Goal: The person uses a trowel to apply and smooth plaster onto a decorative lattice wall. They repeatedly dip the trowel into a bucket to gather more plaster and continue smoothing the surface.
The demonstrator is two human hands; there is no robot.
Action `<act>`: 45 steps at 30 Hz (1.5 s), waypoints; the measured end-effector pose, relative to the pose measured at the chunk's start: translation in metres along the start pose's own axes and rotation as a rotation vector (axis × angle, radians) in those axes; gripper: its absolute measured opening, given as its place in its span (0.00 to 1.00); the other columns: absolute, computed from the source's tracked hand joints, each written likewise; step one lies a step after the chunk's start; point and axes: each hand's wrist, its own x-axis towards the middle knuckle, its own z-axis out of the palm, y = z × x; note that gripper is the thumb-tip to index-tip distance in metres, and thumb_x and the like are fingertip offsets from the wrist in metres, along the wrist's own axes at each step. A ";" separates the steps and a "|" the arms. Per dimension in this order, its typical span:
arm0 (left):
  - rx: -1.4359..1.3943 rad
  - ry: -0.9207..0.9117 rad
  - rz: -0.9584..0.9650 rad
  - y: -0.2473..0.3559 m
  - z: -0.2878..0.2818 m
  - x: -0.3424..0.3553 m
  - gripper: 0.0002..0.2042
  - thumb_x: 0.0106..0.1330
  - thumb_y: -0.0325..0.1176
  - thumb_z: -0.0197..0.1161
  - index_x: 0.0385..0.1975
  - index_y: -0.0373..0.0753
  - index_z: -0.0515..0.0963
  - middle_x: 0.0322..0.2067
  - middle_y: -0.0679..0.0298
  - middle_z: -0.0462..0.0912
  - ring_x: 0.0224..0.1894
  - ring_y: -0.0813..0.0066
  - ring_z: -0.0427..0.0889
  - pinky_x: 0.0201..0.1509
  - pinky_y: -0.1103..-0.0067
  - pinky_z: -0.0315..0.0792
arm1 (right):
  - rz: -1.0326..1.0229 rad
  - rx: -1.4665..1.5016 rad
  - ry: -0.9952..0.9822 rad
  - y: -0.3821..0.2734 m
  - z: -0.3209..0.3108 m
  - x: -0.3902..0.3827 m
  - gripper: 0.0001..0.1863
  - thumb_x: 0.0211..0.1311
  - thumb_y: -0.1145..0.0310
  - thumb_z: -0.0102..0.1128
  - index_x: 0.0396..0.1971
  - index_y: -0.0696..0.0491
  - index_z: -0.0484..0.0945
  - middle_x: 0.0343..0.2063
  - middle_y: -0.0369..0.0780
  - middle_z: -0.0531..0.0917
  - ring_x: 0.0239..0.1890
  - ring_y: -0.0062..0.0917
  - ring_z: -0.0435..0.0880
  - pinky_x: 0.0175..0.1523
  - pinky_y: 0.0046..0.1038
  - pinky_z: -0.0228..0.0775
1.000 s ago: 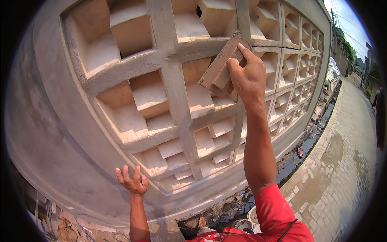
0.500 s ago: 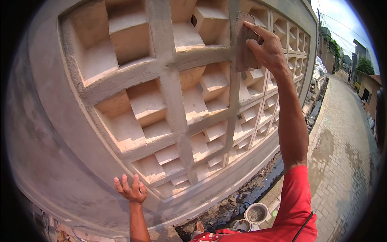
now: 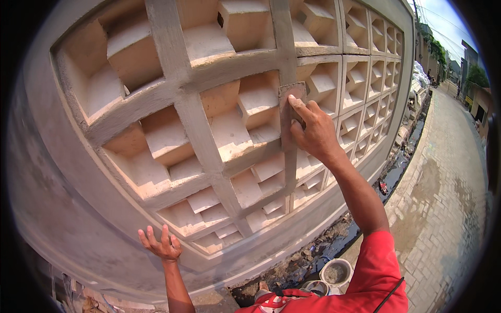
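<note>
My right hand [image 3: 312,130] presses a flat grey float [image 3: 288,112] against a vertical rib of the cement lattice wall [image 3: 188,130], about the wall's middle height. The wall is a grid of grey ribs around pale stepped blocks. My left hand [image 3: 160,245] is held low near the wall's lower curved rim, palm up, fingers spread, holding nothing. My right arm, in a red sleeve, reaches up from the lower right.
A small bucket [image 3: 335,273] with grey mix stands on the ground below my right arm. A muddy ditch [image 3: 365,208] with debris runs along the wall's foot. To the right lies a brick-paved lane [image 3: 443,198] with buildings far off.
My right hand has slid the float down the vertical rib from high on the wall to mid height. The left hand stays low, spread open.
</note>
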 end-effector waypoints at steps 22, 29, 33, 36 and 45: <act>-0.184 -0.088 -0.422 0.025 -0.061 0.088 0.30 0.65 0.40 0.53 0.67 0.36 0.59 0.70 0.48 0.49 0.72 0.49 0.48 0.73 0.55 0.44 | 0.221 1.288 -0.385 0.098 -0.030 0.050 0.25 0.52 0.73 0.49 0.53 0.54 0.78 0.35 0.36 0.81 0.33 0.16 0.79 0.38 0.19 0.73; -0.187 -0.130 -0.449 0.026 -0.045 0.096 0.33 0.66 0.45 0.52 0.69 0.37 0.55 0.72 0.50 0.45 0.74 0.46 0.41 0.73 0.52 0.40 | 0.173 1.296 -0.420 0.091 -0.026 0.057 0.25 0.51 0.74 0.48 0.52 0.55 0.78 0.37 0.38 0.82 0.34 0.17 0.81 0.39 0.19 0.74; -0.098 -0.118 -0.381 0.022 -0.031 0.089 0.35 0.67 0.47 0.51 0.70 0.38 0.53 0.73 0.52 0.43 0.75 0.47 0.37 0.73 0.52 0.37 | 0.195 1.266 -0.429 0.084 -0.026 0.042 0.26 0.51 0.76 0.47 0.54 0.57 0.77 0.40 0.38 0.82 0.39 0.18 0.80 0.44 0.20 0.74; -0.060 -0.073 -0.344 0.014 -0.021 0.079 0.36 0.67 0.51 0.50 0.71 0.39 0.52 0.73 0.52 0.42 0.75 0.46 0.36 0.73 0.51 0.36 | 0.247 1.273 -0.480 0.085 -0.020 0.023 0.26 0.52 0.76 0.47 0.55 0.59 0.76 0.41 0.39 0.81 0.41 0.18 0.80 0.47 0.20 0.73; 0.011 0.055 -0.260 0.011 -0.002 0.076 0.35 0.66 0.52 0.49 0.70 0.40 0.55 0.72 0.50 0.47 0.74 0.43 0.39 0.73 0.50 0.38 | 0.500 1.416 -0.500 0.090 -0.003 -0.012 0.26 0.56 0.78 0.47 0.57 0.59 0.74 0.42 0.40 0.81 0.40 0.19 0.80 0.47 0.22 0.75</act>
